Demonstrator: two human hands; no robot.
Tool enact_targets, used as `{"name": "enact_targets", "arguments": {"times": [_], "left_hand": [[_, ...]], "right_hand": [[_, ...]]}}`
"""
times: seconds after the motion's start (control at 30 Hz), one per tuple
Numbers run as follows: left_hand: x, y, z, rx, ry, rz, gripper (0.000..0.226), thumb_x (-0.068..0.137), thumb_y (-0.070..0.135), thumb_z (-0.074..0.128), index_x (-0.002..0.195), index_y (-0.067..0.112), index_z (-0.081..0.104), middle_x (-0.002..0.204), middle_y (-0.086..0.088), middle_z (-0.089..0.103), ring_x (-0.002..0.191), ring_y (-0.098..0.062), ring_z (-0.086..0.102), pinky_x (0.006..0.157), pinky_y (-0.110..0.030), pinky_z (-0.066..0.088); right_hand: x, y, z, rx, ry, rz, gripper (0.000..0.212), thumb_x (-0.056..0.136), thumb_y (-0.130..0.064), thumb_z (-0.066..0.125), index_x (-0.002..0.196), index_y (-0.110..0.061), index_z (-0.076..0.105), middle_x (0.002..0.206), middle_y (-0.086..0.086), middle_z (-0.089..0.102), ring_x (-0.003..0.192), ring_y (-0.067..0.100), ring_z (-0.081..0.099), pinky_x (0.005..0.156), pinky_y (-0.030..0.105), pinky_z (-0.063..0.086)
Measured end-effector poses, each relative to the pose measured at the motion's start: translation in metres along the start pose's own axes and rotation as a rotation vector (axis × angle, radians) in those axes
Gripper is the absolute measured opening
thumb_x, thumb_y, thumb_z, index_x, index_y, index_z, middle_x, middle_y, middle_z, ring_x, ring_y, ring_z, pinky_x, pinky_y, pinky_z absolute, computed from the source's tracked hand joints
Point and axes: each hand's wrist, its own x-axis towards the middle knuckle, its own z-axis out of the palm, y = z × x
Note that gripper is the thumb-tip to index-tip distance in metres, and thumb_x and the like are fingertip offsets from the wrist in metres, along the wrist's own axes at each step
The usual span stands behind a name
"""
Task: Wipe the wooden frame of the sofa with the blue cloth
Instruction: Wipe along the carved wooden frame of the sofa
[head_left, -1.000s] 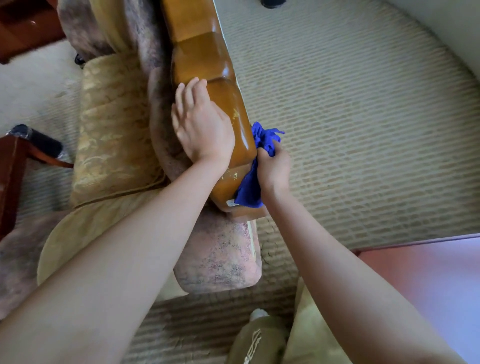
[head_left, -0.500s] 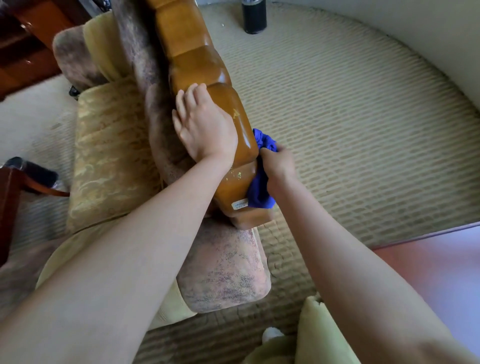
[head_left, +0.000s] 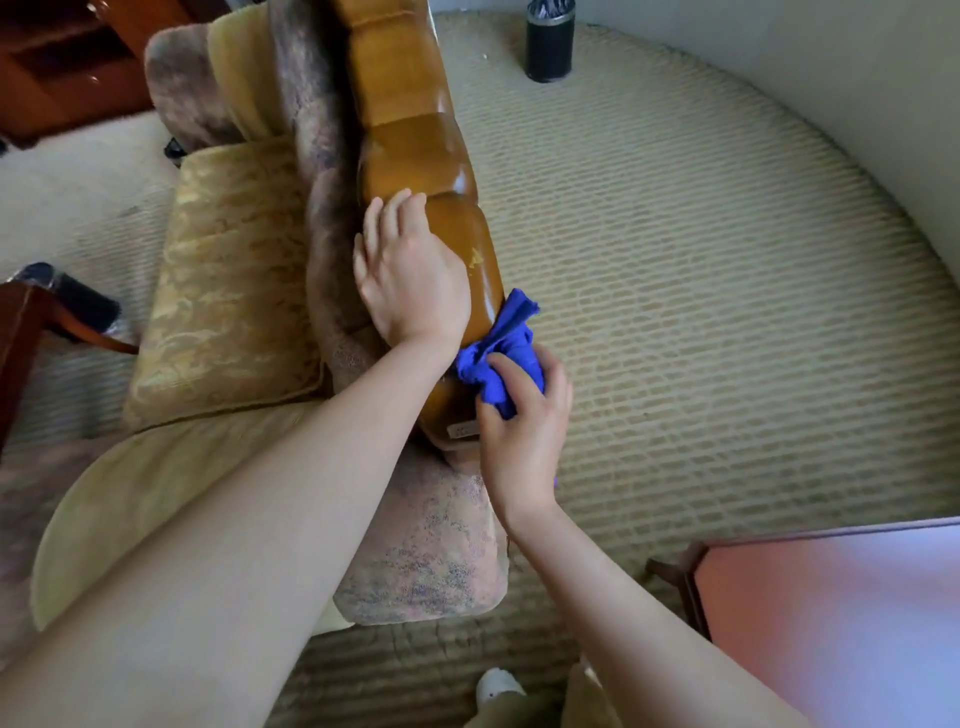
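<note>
The sofa's glossy wooden frame (head_left: 415, 150) runs from the top centre down to the middle of the view, along the armrest. My left hand (head_left: 410, 275) rests flat on its near section, fingers straight. My right hand (head_left: 524, 421) grips the bunched blue cloth (head_left: 506, 345) and presses it against the right side of the frame's near end. A small white label (head_left: 464, 429) shows on the frame's end just left of my right hand.
Padded sofa arm (head_left: 431, 561) below the frame, gold seat cushion (head_left: 228, 280) to the left. Ribbed beige carpet (head_left: 701, 291) fills the right. A dark cylinder (head_left: 548, 44) stands at the top, a reddish table corner (head_left: 831, 597) lower right, dark wooden furniture (head_left: 31, 332) far left.
My right hand has turned onto the top of the cloth near the frame's end; the cloth now bunches higher up. The camera has tilted up, showing more floor and the table.
</note>
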Motion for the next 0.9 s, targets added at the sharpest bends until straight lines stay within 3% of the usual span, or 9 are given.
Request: {"name": "enact_targets", "arguments": {"times": [0.1,0.27,0.43,0.67,0.77,0.9], "left_hand": [[0.000,0.000,0.000,-0.070,0.034,-0.021,0.046,0.091,0.008,0.032,0.131,0.018,0.054,0.142,0.006,0.049,0.139,-0.013,0.032,0.114,-0.036,0.025],[0.001,0.000,-0.003,-0.189,0.058,-0.047,0.050,0.085,0.013,0.030,0.124,0.017,0.061,0.136,0.006,0.055,0.136,-0.012,0.037,0.111,-0.036,0.030],[0.002,-0.002,-0.004,-0.214,0.032,-0.042,0.051,0.086,0.015,0.030,0.125,0.019,0.061,0.138,0.008,0.053,0.137,-0.011,0.035,0.111,-0.036,0.029],[0.005,-0.009,-0.009,-0.333,-0.042,-0.020,0.046,0.085,0.015,0.037,0.122,0.023,0.064,0.134,0.012,0.055,0.136,-0.010,0.034,0.112,-0.033,0.025],[0.009,-0.014,-0.011,-0.381,-0.082,0.017,0.049,0.081,0.018,0.037,0.120,0.024,0.065,0.133,0.013,0.056,0.135,-0.010,0.035,0.108,-0.032,0.026],[0.015,-0.031,-0.014,-0.470,-0.169,0.137,0.048,0.080,0.022,0.037,0.117,0.024,0.067,0.134,0.010,0.056,0.135,-0.014,0.035,0.107,-0.031,0.026]], "right_hand": [[0.004,0.003,-0.001,-0.195,-0.055,-0.177,0.032,0.076,-0.022,0.053,0.101,-0.013,0.071,0.115,0.016,0.053,0.099,0.032,0.049,0.087,0.030,0.038],[0.011,0.013,-0.009,-0.381,-0.138,-0.434,0.027,0.080,-0.023,0.056,0.100,-0.016,0.072,0.110,0.018,0.055,0.094,0.031,0.048,0.078,0.036,0.043],[0.017,0.015,-0.018,-0.285,0.016,-0.221,0.026,0.077,-0.019,0.057,0.097,-0.014,0.072,0.106,0.018,0.054,0.090,0.031,0.048,0.079,0.037,0.041],[-0.017,-0.005,0.035,-0.472,-0.026,-0.380,0.027,0.068,-0.017,0.069,0.094,-0.015,0.071,0.109,0.019,0.056,0.093,0.031,0.047,0.078,0.038,0.040],[-0.013,0.002,0.025,-0.514,0.009,-0.440,0.028,0.074,-0.023,0.060,0.099,-0.016,0.072,0.109,0.020,0.057,0.092,0.032,0.049,0.078,0.037,0.039],[-0.002,0.008,0.008,-0.406,0.140,-0.266,0.030,0.077,-0.019,0.056,0.102,-0.012,0.071,0.111,0.020,0.054,0.098,0.031,0.047,0.088,0.037,0.041]]}}
